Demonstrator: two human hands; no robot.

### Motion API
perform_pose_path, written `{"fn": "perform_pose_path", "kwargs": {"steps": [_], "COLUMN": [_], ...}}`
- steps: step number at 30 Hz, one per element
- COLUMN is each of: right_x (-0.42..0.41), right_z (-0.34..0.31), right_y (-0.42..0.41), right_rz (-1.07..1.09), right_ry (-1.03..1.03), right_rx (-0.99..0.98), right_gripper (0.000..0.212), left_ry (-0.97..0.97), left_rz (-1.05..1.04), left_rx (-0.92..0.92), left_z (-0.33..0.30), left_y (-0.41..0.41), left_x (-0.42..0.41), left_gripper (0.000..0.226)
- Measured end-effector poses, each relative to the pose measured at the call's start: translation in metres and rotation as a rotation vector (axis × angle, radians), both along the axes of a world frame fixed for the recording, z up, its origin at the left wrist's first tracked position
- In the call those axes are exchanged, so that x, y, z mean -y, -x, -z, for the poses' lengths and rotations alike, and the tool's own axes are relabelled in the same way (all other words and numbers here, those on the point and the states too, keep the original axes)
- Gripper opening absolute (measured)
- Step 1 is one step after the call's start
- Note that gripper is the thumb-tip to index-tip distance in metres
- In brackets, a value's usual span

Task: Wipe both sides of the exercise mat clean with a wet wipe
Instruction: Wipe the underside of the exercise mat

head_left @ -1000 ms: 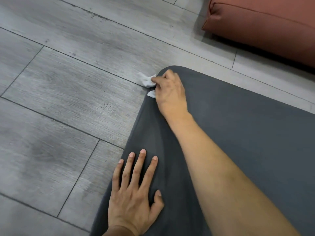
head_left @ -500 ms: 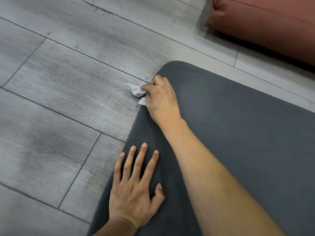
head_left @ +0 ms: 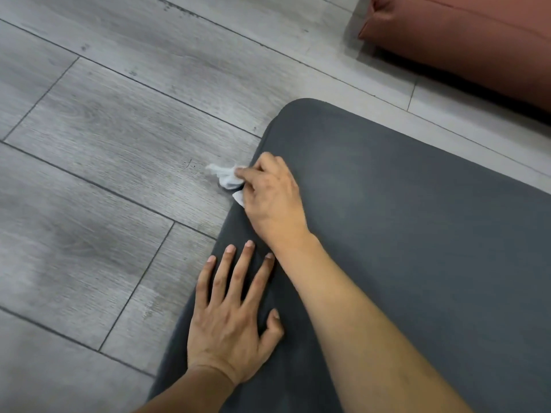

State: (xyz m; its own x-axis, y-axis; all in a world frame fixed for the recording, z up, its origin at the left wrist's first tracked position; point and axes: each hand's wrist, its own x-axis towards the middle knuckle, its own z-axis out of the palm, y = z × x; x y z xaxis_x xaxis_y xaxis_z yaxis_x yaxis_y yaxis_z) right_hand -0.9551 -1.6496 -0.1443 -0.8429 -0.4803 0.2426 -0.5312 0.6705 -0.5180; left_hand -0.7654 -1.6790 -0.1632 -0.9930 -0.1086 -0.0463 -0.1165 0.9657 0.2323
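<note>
1. The mat [head_left: 402,234] is laid on the floor [head_left: 104,144].
2. The wipe [head_left: 226,177] is gripped by curled right hand [head_left: 272,198] fingers at the mat's left edge.
3. The mat is pressed by the left hand [head_left: 229,317], fingers straight.

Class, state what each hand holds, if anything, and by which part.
Right hand grips the crumpled white wet wipe by its near end; left hand holds nothing.

Grey wood-look plank floor [head_left: 104,180]. Dark grey mat [head_left: 417,248] lies flat on it, filling from center to 4 o'clock, and a reddish-brown cushion [head_left: 465,34] sits at 1 o'clock, apart from the mat.
</note>
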Motion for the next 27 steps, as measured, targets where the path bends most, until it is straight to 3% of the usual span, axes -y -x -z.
{"fn": "perform_pose_path", "kwargs": {"steps": [3,7,9,11,15,18,21,24,27], "right_x": [-0.046,-0.147,-0.145,-0.103,-0.004,-0.023,-0.114,-0.18,-0.184], "right_z": [0.005,-0.001,0.002,0.007,0.009,0.008,0.014,0.018,0.027], "right_y": [0.018,0.04,0.039,0.026,-0.026,-0.018,0.009,0.012,0.008], "right_rz": [0.079,0.638,0.798,0.661,0.09,-0.028,0.283,0.714,0.767], "right_ry": [-0.031,-0.091,-0.08,-0.002,0.031,-0.03,-0.103,-0.01,0.033], "right_rx": [-0.068,-0.016,0.026,0.023,-0.003,-0.027,-0.156,-0.061,-0.07], "right_gripper": [0.028,0.033,0.034,0.033,0.024,0.022,0.036,0.034,0.034], "left_ry": [0.009,0.017,0.018,0.022,0.028,0.03,0.022,0.032,0.022], "left_rz": [0.0,0.002,0.004,0.002,0.007,0.006,0.005,0.003,0.001], "left_rx": [0.003,0.0,0.0,-0.005,-0.038,-0.019,-0.001,0.009,0.047], "left_z": [0.0,-0.001,-0.001,0.0,0.004,0.003,0.0,0.002,-0.002], "left_y": [0.001,0.002,0.002,0.001,0.0,0.0,0.001,-0.001,0.001], "left_x": [0.0,0.0,0.001,0.001,0.001,0.001,0.0,0.001,0.0], "left_gripper": [0.082,0.081,0.08,0.08,0.072,0.074,0.078,0.077,0.076]}}
